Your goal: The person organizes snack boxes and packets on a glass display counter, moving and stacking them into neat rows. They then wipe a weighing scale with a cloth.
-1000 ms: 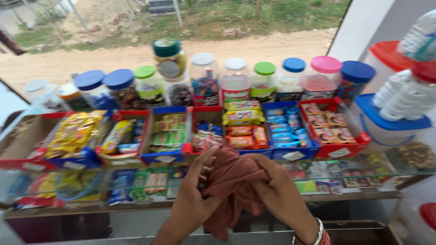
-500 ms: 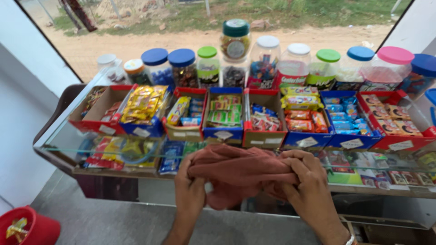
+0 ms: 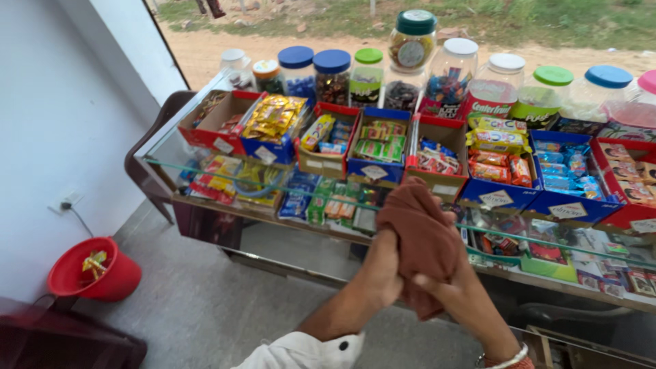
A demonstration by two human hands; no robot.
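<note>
A reddish-brown cloth [image 3: 424, 239] is bunched up between both my hands, in front of a glass shop counter [image 3: 205, 174]. My left hand [image 3: 379, 270] grips its left side from below, with a white sleeve cuff at the wrist. My right hand [image 3: 454, 290] clasps the cloth's lower right part; a bangle shows at that wrist. The cloth hangs in the air just before the counter's front edge, not touching the glass.
Red and blue cardboard boxes [image 3: 379, 147] of wrapped sweets line the counter top, with a row of lidded plastic jars [image 3: 331, 75] behind them. A red bucket [image 3: 92, 270] stands on the floor at the left by the white wall, near a dark chair [image 3: 147, 160].
The view has swung left and down. The cloth, spread wide between my hands before, is now gathered into a tight bundle, with my hands closer together.
</note>
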